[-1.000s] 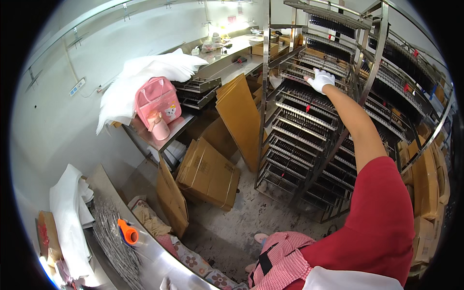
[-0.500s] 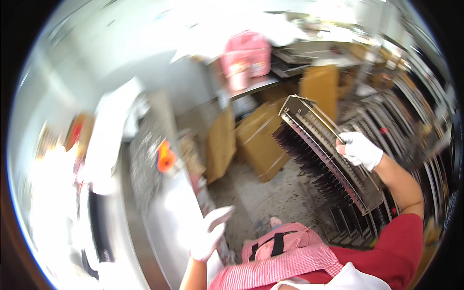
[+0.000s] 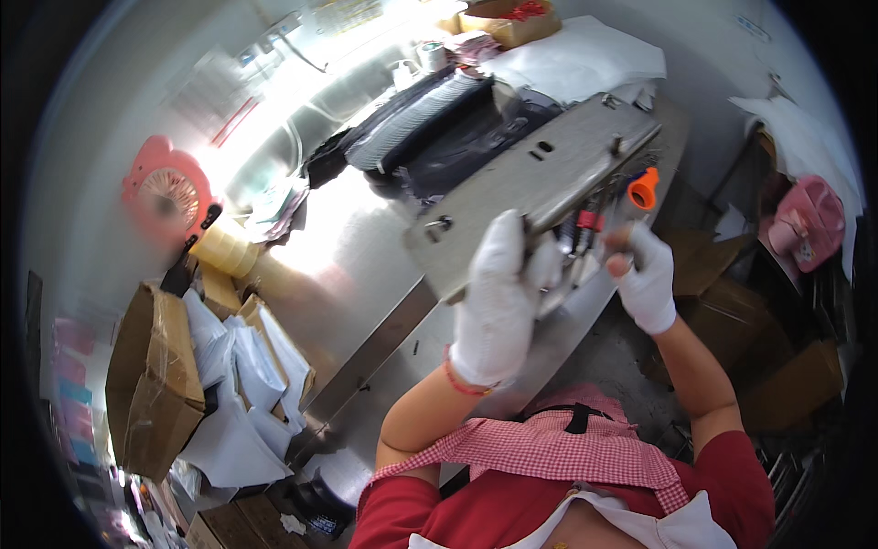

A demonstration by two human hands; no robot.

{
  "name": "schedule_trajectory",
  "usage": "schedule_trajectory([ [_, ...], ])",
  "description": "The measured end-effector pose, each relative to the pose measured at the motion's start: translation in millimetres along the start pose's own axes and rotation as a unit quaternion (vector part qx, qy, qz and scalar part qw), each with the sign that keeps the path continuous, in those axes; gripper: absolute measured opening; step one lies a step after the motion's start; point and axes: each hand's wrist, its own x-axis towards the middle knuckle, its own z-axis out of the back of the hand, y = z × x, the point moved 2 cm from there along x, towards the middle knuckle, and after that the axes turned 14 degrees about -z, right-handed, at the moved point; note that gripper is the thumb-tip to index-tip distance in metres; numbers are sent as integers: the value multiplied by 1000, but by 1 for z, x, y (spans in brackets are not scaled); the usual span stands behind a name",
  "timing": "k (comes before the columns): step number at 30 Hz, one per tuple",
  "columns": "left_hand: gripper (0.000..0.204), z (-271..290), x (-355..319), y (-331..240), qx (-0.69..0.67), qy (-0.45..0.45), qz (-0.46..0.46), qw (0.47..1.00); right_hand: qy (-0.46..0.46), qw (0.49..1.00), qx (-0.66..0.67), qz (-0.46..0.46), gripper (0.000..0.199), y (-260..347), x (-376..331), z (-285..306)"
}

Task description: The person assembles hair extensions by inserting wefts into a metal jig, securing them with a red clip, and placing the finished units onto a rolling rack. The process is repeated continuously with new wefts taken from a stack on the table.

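- Grey metal tray (image 3: 535,188) hangs tilted before you, above the bench, its flat face showing short dark slots and small posts near its ends.
- Your left grip (image 3: 498,302), white-gloved with a red band at the wrist, is closed on the tray's near edge.
- Your right grip (image 3: 647,279), gloved with thumb and forefinger tips bare, has its fingers bent just beside the tray; blur leaves me unable to tell whether it pinches anything.
- Below the tray you have the shiny metal bench (image 3: 334,247), with an orange ring-shaped piece (image 3: 644,189) near your right grip.
- To your left, an open cardboard box (image 3: 155,384) stands by white sheets, with yellow tape rolls (image 3: 226,247) beyond it.
- Past the tray lies a dark bundle (image 3: 457,151).
- Farther left is a pink fan (image 3: 167,190); far right, a pink bag (image 3: 809,224).
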Motion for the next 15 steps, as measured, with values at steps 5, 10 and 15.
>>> schedule_trajectory([
  [5,12,76,7,-22,111,-144,-191,965,284,878,375,-87,59,62,106,-111],
  [10,50,132,-12,24,318,-383,-266,826,448,796,370,-168,43,101,146,-183],
  [15,121,135,-30,98,613,-361,-138,689,459,740,464,-164,44,115,127,-203],
])
